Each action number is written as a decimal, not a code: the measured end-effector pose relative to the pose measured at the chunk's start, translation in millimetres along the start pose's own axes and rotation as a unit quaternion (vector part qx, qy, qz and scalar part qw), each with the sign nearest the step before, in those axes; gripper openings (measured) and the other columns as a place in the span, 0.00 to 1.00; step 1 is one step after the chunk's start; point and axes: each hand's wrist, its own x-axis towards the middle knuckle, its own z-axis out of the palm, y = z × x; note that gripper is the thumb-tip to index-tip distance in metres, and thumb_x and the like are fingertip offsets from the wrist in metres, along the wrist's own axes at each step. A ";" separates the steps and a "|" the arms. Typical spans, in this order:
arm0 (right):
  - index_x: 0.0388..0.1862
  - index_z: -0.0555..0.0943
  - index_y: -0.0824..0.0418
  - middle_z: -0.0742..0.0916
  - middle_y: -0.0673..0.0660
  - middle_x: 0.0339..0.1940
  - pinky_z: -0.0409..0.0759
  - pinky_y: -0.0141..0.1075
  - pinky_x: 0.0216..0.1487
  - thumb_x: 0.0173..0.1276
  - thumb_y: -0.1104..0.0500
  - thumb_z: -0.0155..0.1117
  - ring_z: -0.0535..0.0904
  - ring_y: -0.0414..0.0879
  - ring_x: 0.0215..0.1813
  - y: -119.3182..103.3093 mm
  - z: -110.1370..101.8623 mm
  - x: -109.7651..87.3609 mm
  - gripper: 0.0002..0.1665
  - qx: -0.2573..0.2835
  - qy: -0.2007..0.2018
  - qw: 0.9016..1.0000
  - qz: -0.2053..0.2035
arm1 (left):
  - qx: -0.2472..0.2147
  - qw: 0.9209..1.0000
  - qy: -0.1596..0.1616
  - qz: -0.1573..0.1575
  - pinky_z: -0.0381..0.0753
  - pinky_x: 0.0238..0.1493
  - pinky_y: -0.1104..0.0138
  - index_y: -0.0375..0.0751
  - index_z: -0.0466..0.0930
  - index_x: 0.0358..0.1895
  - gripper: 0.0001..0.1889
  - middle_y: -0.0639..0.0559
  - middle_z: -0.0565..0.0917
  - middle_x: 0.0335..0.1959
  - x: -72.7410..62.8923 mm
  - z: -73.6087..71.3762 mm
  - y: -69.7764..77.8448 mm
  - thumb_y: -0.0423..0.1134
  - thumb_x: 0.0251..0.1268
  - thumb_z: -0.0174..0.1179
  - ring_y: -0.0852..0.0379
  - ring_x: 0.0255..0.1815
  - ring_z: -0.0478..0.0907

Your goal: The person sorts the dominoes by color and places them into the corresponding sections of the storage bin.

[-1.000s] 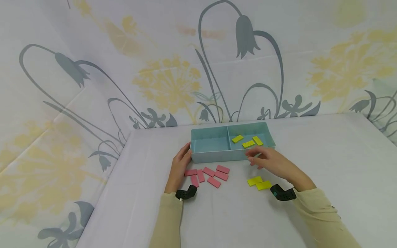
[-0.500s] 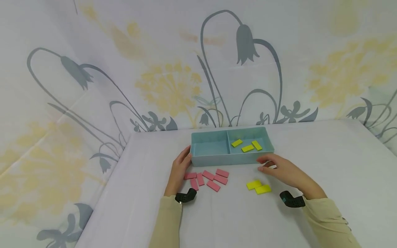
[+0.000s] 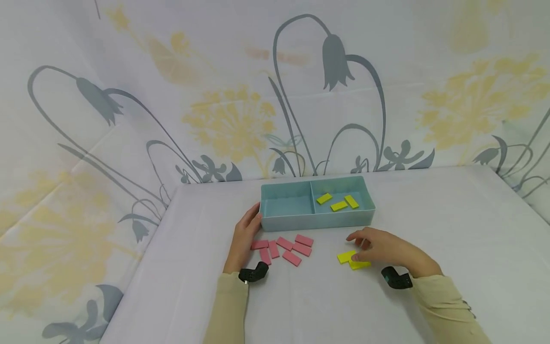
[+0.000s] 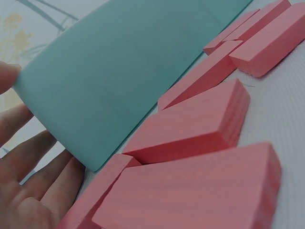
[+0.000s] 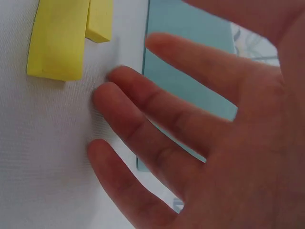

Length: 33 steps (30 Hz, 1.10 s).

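A light blue two-compartment box (image 3: pixel 318 221) stands near the back of the table. My left hand (image 3: pixel 243 239) rests at its left end; in the left wrist view the thumb tip (image 4: pixel 8 76) lies at the box's upper corner, with the fingers extended beside the end wall. My right hand (image 3: pixel 388 249) hovers over two yellow blocks (image 3: pixel 345 257) in front of the box, fingers spread and holding nothing. In the right wrist view the nearer yellow block (image 5: pixel 57 43) lies beyond the fingertips, on the white cloth. Three yellow blocks (image 3: pixel 339 206) lie in the box's right compartment.
Several pink blocks (image 3: pixel 292 258) lie scattered before the left half of the box, close to my left wrist. The left compartment (image 3: pixel 287 205) has no blocks in it. A floral curtain (image 3: pixel 232 119) rises behind the table.
My right hand has moved from the box's front wall, first rightward, then down to the two yellow blocks on the cloth. The left hand stays at the box's left end.
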 end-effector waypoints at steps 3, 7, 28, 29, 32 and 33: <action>0.48 0.77 0.54 0.74 0.50 0.39 0.71 0.39 0.41 0.47 0.49 0.71 0.69 0.45 0.41 -4.5 1.3 -0.8 0.27 -0.037 -0.012 0.999 -0.002 | -0.007 1.000 -0.005 -0.002 0.61 0.61 0.63 0.50 0.61 0.65 0.29 0.54 0.62 0.65 -4.3 0.4 10.9 0.55 0.63 0.49 0.60 0.64 0.58; 0.45 0.77 0.52 0.72 0.52 0.40 0.70 0.40 0.39 0.42 0.50 0.75 0.68 0.47 0.40 -9.7 5.2 -2.7 0.29 -0.069 -0.020 0.997 0.002 | -0.008 1.000 0.000 -0.008 0.60 0.61 0.62 0.50 0.61 0.65 0.29 0.54 0.63 0.65 -5.7 1.9 11.3 0.55 0.63 0.49 0.60 0.64 0.58; 0.34 0.73 0.51 0.74 0.45 0.29 0.70 0.37 0.34 0.40 0.55 0.76 0.68 0.42 0.33 -15.8 17.6 4.0 0.23 -0.130 0.032 0.990 0.045 | -0.003 1.000 -0.007 0.012 0.62 0.60 0.64 0.47 0.61 0.65 0.25 0.52 0.63 0.65 -3.2 1.2 7.7 0.48 0.67 0.47 0.60 0.64 0.59; 0.33 0.72 0.51 0.74 0.45 0.29 0.69 0.37 0.32 0.40 0.55 0.76 0.68 0.42 0.32 -16.8 17.8 4.6 0.23 -0.127 0.033 0.990 0.051 | -0.002 1.000 -0.008 0.014 0.62 0.60 0.63 0.46 0.61 0.65 0.25 0.50 0.63 0.65 -3.9 1.9 10.1 0.47 0.67 0.47 0.59 0.64 0.59; 0.33 0.73 0.52 0.74 0.45 0.27 0.68 0.36 0.30 0.42 0.54 0.75 0.68 0.43 0.30 -19.5 21.3 8.3 0.22 -0.125 0.032 0.990 0.059 | 0.001 1.000 -0.007 0.021 0.61 0.60 0.62 0.44 0.60 0.66 0.25 0.49 0.62 0.65 -6.2 2.3 10.3 0.46 0.68 0.46 0.56 0.65 0.58; 0.33 0.73 0.52 0.74 0.45 0.26 0.68 0.36 0.30 0.42 0.54 0.75 0.68 0.42 0.30 -20.1 23.3 9.9 0.21 -0.127 0.033 0.989 0.062 | -0.001 1.000 -0.007 0.020 0.61 0.61 0.62 0.44 0.60 0.66 0.25 0.48 0.62 0.65 -7.1 2.1 9.2 0.46 0.68 0.46 0.56 0.65 0.58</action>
